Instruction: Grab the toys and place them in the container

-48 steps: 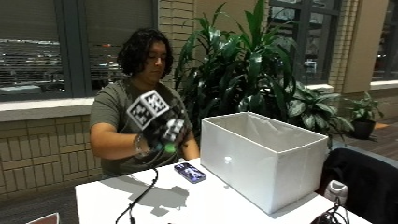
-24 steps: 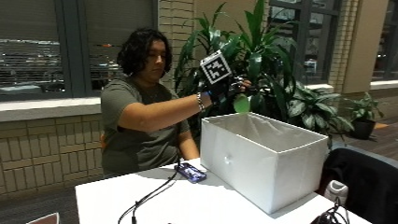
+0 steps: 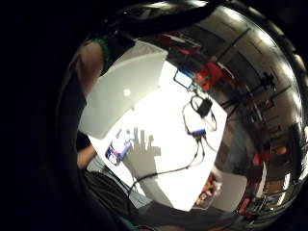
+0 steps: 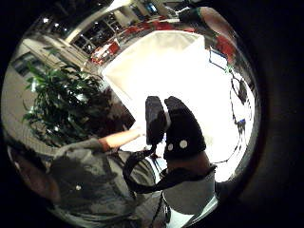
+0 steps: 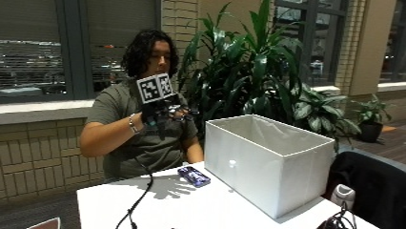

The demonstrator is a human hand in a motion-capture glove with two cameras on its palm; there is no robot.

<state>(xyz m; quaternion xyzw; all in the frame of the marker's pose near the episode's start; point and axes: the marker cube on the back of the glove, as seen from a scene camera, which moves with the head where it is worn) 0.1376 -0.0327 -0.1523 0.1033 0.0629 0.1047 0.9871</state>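
In the outside view my gloved right hand [image 5: 166,113] is raised in front of the person's chest, above the table and well left of the white container [image 5: 269,162]. Its fingers are spread and hold nothing; the hand's shadow with splayed fingers falls on the table beside the toy in the little finger side view. A blue and purple toy [image 5: 193,176] lies on the white table [image 5: 165,205] just left of the container. The same toy [image 3: 119,146] and container [image 3: 122,91] show below the palm. Two black gloved fingers [image 4: 178,128] stick out before the container [image 4: 161,61].
A big leafy plant [image 5: 254,71] stands behind the container. A black cable [image 5: 136,205] runs from the glove down across the table. A dark jacket on a chair [image 5: 371,186] sits at the right. Small devices and cables [image 3: 199,120] lie on the table's far part.
My hand has come back from above the container to chest height on its left. The green toy it held over the box is no longer in it.
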